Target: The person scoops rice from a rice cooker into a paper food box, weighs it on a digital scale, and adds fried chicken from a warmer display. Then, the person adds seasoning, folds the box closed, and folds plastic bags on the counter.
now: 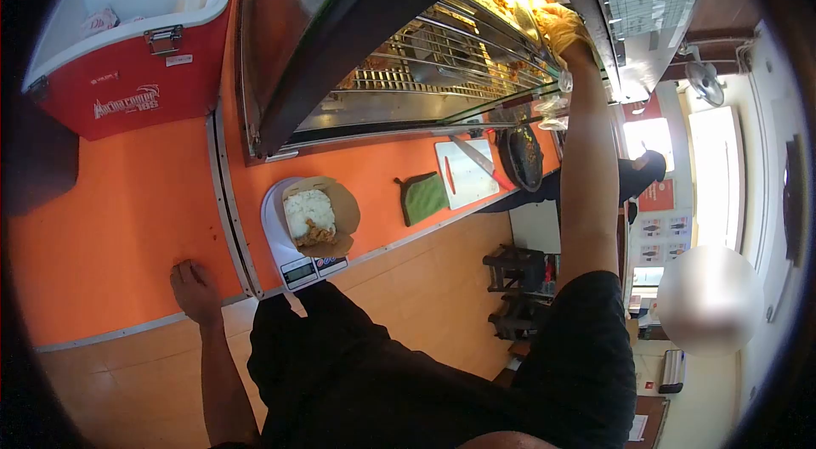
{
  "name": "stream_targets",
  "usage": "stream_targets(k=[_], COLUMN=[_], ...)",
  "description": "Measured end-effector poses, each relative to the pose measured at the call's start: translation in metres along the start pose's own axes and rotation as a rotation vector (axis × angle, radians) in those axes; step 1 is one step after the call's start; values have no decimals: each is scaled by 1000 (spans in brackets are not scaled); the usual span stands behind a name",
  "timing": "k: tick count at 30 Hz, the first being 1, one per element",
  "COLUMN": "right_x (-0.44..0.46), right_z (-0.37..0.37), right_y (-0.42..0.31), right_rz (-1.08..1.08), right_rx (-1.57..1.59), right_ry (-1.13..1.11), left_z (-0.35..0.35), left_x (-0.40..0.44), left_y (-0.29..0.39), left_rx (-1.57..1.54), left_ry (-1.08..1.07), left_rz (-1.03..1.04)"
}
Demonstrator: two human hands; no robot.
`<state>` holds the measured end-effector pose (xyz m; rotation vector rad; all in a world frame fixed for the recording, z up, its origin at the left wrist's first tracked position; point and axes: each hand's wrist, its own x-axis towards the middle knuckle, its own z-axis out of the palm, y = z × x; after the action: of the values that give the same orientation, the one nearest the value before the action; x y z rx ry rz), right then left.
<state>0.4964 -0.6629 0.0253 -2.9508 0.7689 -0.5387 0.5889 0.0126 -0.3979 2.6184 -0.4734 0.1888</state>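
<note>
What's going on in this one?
Someone at an orange counter is reaching into a lit, racked food case with a gloved right hand; what it grips, if anything, is unclear. Their left hand rests on the counter. Near them, an open box of rice and some brown food sits on a digital scale. Further along lie a knife on a white board and a dark pan.

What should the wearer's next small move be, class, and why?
Probably lift the plastic-gloved right hand out of the lit, dark-framed food cabinet, towards the brown cardboard box: the box lies open on the white digital scale, with brown food beside white rice. Whether that hand's grip holds anything is unclear.
</note>
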Motion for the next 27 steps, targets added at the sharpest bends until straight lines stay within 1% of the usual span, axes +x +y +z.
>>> stream_targets(k=[1, 2, 4, 5, 6, 8, 10, 11, 12, 13, 14, 15, 16, 18, 20, 21, 22, 23, 24, 25, 27], right_x=[1, 8, 28, 40, 42, 39, 33, 32, 39, 40, 38, 29, 18, 15, 19, 19, 19, 17, 25, 38, 45], right_z=[0, 2, 7, 9, 10, 10, 1, -4, -15, -18, -22, -22, -23, -20, -9, -10, -12, -13, -12, -11, -18], right_y=[6, 36, 89, 111, 115, 112, 111, 123, 132, 133, 118, 104, 75, 72, 64, 60, 55, 36, 56, 98, 121], right_rz=[26, -42, -114, -94, -83, -28, 12, 31, -220, -348, -475, -281, -87, 105, 333, 333, 419, 506, 507, 536, 564], right_rx=[-35, -207, -378, -311, -279, -241, -103, -34, -439, -640, -844, -690, -531, -369, -22, -22, -58, -94, -95, -142, -188], right_ry=[-34, 14, 59, 148, 190, 281, 285, 289, 378, 402, 454, 263, 75, -111, -70, -70, -52, -34, -34, -14, 7], left_z=[0, 2, 5, 8, 9, 6, 6, 7, 8, 6, 3, 1, 1, 1, 1, 1, -1, -4, -5, -4, 2], left_x=[0, -1, -2, -3, -3, -2, -2, -2, -2, -2, -1, 0, 1, 1, 2, 2, 3, 3, 4, 3, 1], left_y=[-1, -3, -6, -8, -9, -8, -8, -9, -10, -7, -3, -1, -1, -1, -1, -1, 0, 2, 3, 1, -3], left_rx=[0, -1, -2, -5, -8, -11, -14, -27, -40, -41, -30, -19, -19, -13, -25, -35, -35, -34, -34, -34, -21], left_ry=[-1, -5, -10, 33, 76, 38, 2, -1, -4, -5, 7, 19, 17, -3, 7, 18, 19, -7, -32, -35, -44], left_rz=[0, 5, 6, 31, 56, 47, 37, 31, 25, 23, 14, 6, 7, 13, 18, 21, 21, 15, 9, 11, -12])
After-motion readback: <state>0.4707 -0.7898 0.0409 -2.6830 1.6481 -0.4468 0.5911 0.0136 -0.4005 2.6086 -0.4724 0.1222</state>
